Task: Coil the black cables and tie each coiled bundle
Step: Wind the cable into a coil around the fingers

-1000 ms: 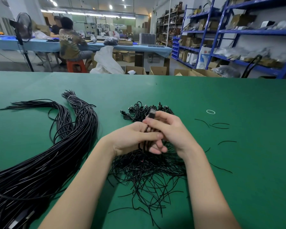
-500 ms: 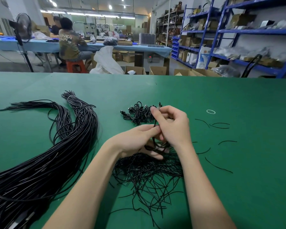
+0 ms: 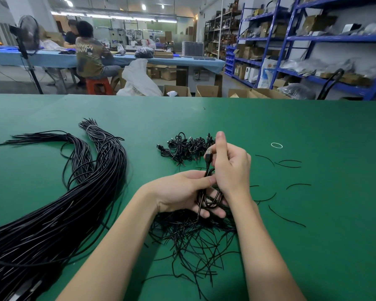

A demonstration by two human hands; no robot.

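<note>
My left hand [image 3: 182,192] holds a small coil of black cable [image 3: 211,197] against its palm, thumb pressed on top. My right hand [image 3: 230,168] pinches that cable's USB plug end [image 3: 208,155] just above the coil, index finger pointing up. A pile of thin black ties [image 3: 195,237] lies under both hands. Beyond them sits a heap of coiled, tied bundles [image 3: 187,146]. A thick sheaf of long uncoiled black cables [image 3: 74,203] sweeps across the left of the green table [image 3: 323,213].
Several loose black ties [image 3: 289,164] are scattered right of my hands, with a white rubber band [image 3: 276,145] farther back. Behind the table stand cardboard boxes [image 3: 206,91], blue shelving [image 3: 313,40] and a person seated on a stool [image 3: 91,57].
My right hand has lifted the plug end up from the coil and now holds it upright. My left hand has turned palm-up, so the coil shows in it.
</note>
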